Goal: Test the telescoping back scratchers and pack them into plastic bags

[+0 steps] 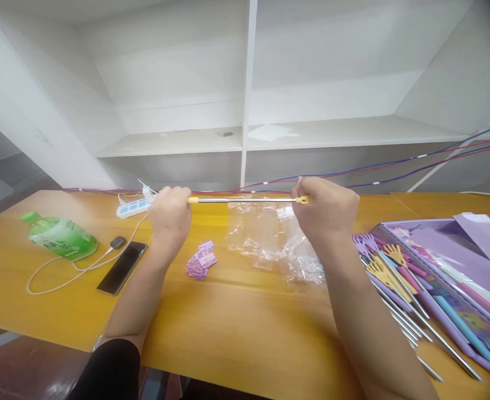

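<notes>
A telescopic back scratcher (245, 200) with a silver rod and yellow ends is held level above the table. My left hand (170, 214) is wrapped round its yellow handle end, most of which is hidden in the fist. At the other end my right hand (326, 208) is closed over the yellow head, with only a bit of it showing. Clear plastic bags (270, 239) lie crumpled on the table under the rod. A small pile of pink and purple cards (201, 261) sits just right of my left forearm.
To the right, several back scratchers (399, 278) lie heaped against a purple box (428, 222). On the left are a green bottle (64, 236), a phone (122, 268), a white cable, and a power strip (133, 208). White shelving (186, 143) stands behind the table, with coloured wires across it.
</notes>
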A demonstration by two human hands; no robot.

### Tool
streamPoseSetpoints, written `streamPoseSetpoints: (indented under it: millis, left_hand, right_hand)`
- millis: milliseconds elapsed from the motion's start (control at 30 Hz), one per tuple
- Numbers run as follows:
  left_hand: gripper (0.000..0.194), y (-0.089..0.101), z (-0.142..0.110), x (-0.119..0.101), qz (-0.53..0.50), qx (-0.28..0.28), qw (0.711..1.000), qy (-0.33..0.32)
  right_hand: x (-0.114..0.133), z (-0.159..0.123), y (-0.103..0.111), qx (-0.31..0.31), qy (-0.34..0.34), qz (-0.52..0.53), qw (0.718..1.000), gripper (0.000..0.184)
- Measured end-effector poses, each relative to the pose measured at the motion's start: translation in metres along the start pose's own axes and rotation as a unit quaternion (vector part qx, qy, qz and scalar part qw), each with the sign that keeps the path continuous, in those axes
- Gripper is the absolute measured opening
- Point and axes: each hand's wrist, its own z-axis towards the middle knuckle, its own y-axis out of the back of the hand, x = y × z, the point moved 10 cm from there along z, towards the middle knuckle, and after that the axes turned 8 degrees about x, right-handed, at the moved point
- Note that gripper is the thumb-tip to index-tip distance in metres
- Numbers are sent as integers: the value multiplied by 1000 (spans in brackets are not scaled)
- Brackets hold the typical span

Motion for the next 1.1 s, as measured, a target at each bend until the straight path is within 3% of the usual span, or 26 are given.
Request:
streamPoseSetpoints:
  millis: [200, 600, 800, 867, 967, 1033, 1100]
  left_hand:
    - [32, 2, 1, 3, 3, -2, 1000, -5]
    - [31, -1, -2, -1, 12, 5, 1000, -1]
    - [26, -3, -2, -2, 35, 42, 998, 28]
    - [25, -11, -5, -13, 37, 69, 996, 41]
    - [27, -35, -13, -40, 14, 133, 990, 32]
    - [26, -58, -20, -61, -16, 198, 980, -18]
    - [27, -70, -24, -65, -15, 216, 976, -19]
  right_hand:
    - [9, -5, -4, 4, 10, 9, 1000, 23]
    - [5, -3, 3, 17, 3, -2, 1000, 27]
    - [-1, -3, -3, 19, -28, -23, 999, 24]
    - [14, -8, -9, 25, -22, -29, 999, 20]
    - [54, -22, -27, 66, 12, -50, 996, 19]
    - [80, -33, -39, 101, 44, -73, 991, 22]
    - [91, -39, -49, 141, 54, -82, 985, 21]
